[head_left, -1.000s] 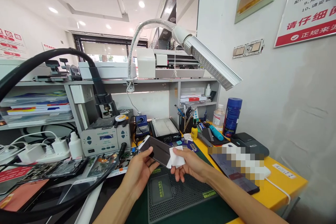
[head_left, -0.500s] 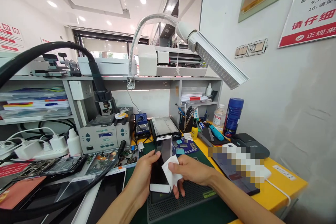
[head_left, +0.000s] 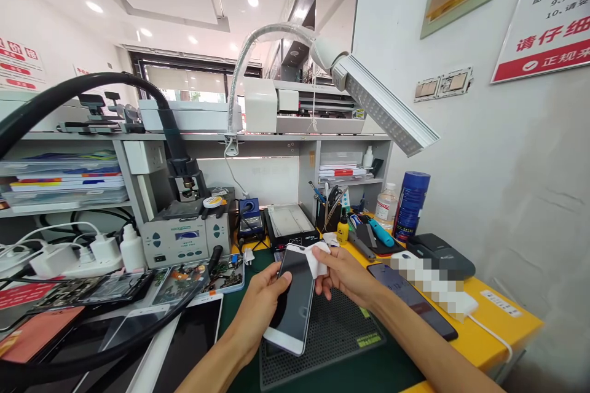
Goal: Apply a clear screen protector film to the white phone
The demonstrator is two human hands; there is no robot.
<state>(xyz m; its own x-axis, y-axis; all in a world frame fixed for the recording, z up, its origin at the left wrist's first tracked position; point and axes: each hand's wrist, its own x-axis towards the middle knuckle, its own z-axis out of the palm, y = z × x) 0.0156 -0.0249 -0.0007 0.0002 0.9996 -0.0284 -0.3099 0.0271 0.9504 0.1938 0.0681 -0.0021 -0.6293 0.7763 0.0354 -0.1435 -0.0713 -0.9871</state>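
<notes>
My left hand grips a white-framed smartphone along its left side, the thumb lying over the dark screen. The phone is tilted, with its top leaning to the right. My right hand pinches a folded white wipe and presses it at the phone's upper right corner. Part of that corner is hidden by the wipe. Below the phone lies a dark perforated mat on a green work surface.
A hot-air station and an opened device with circuit boards stand left. Several phones, including a white one, lie nearby. At right are a dark phone, a power strip and a yellow bottle. A lamp hangs overhead.
My right hand has moved the wipe from the lower right of the screen up to the phone's top right corner. The phone has tilted to the right and sits slightly lower.
</notes>
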